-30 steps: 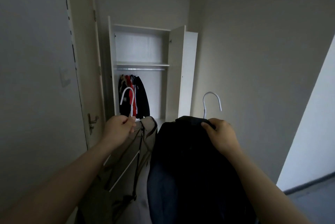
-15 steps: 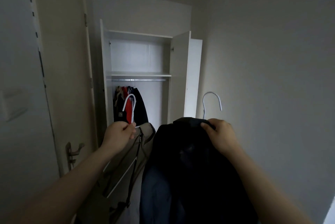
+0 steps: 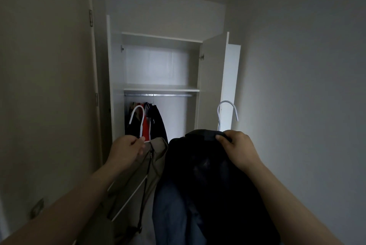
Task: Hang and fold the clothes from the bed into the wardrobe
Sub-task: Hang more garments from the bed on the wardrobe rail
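Observation:
My left hand [image 3: 126, 150] grips the neck of a white hanger [image 3: 137, 119] that carries a beige garment [image 3: 138, 181] with a dark drawstring. My right hand [image 3: 237, 149] holds the collar of a black jacket [image 3: 208, 181] on a second white hanger [image 3: 227, 113], with blue fabric [image 3: 170, 211] hanging beneath it. Both garments hang in front of me. Ahead stands the open white wardrobe [image 3: 158, 90] with a metal rail [image 3: 170, 95] under its shelf. Several dark and red clothes [image 3: 150, 123] hang at the rail's left end.
The wardrobe's right door [image 3: 212, 78] stands open toward me. A room door [image 3: 49, 86] with a handle [image 3: 37, 208] fills the left side. A plain wall [image 3: 307, 96] runs along the right. The right part of the rail is bare.
The wardrobe has grown larger and nearer in view as I walked toward it. Both hands keep the same hold on their hangers and garments.

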Tool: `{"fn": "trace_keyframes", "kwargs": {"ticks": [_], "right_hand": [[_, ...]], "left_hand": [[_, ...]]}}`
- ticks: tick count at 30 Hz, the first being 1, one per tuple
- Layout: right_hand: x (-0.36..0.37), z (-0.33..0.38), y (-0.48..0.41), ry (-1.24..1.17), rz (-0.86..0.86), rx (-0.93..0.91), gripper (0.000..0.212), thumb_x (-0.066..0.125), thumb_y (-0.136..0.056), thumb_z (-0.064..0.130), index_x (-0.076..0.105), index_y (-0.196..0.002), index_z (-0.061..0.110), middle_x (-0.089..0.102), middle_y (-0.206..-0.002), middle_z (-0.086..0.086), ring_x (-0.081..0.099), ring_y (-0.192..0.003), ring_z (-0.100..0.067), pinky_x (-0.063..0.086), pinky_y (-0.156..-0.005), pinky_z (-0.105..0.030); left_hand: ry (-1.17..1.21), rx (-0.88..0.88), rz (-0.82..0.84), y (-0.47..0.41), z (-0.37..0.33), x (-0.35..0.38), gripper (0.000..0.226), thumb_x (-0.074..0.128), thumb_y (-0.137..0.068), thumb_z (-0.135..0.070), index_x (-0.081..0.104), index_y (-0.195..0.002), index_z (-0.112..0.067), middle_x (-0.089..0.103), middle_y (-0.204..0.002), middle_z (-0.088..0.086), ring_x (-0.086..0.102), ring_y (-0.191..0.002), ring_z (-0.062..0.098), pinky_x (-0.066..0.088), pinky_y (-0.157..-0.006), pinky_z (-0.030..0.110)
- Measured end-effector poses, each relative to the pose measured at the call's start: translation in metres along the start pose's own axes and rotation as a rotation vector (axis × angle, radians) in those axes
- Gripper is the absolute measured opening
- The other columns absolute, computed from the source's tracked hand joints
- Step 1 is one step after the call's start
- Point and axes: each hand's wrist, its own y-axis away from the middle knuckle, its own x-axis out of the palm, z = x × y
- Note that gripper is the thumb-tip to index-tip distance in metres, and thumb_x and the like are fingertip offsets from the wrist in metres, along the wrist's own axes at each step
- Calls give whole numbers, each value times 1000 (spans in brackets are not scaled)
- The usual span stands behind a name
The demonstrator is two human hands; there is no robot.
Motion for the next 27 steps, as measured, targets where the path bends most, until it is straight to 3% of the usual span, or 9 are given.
{"fn": "trace_keyframes", "kwargs": {"ticks": [5, 10, 13, 20, 27], "right_hand": [[51, -5, -92, 23, 18, -26, 33, 54, -95, 30, 58, -69, 11, 54, -59, 3, 53, -60, -14, 39, -54, -26], [89, -5, -179, 31, 6, -48, 30, 53, -96, 31, 63, -77, 11, 62, -69, -2, 59, -68, -19, 48, -66, -34], [111, -9, -222, 19, 6, -51, 28, 53, -96, 31, 62, -75, 14, 62, -68, 0, 59, -68, -19, 48, -65, -34], [162, -42, -333, 2, -10, -104, 31, 53, -96, 31, 64, -80, 6, 64, -73, -8, 60, -71, -22, 50, -69, -36], [217, -83, -468, -52, 22, -161, 32, 56, -95, 29, 62, -77, 3, 62, -69, -10, 59, -70, -25, 46, -66, -34]], "left_hand": [[5, 10, 11, -95, 36, 18, 41, 50, -97, -28, 60, -60, -14, 68, -73, 6, 62, -71, 17, 39, -61, 26], [16, 28, -3, -186, 54, 41, 42, 51, -97, -28, 62, -60, -12, 64, -63, 5, 58, -60, 13, 37, -56, 24], [27, 16, -8, -228, 70, 61, 43, 51, -97, -28, 62, -58, -11, 65, -61, 6, 58, -54, 11, 38, -54, 21], [-17, 14, -47, -335, 112, 105, 45, 52, -97, -29, 65, -60, -8, 64, -59, 6, 60, -60, 17, 40, -59, 27], [-109, 6, -106, -457, 126, 144, 44, 53, -96, -25, 63, -56, -12, 60, -53, -3, 55, -54, 7, 33, -50, 15]]}}
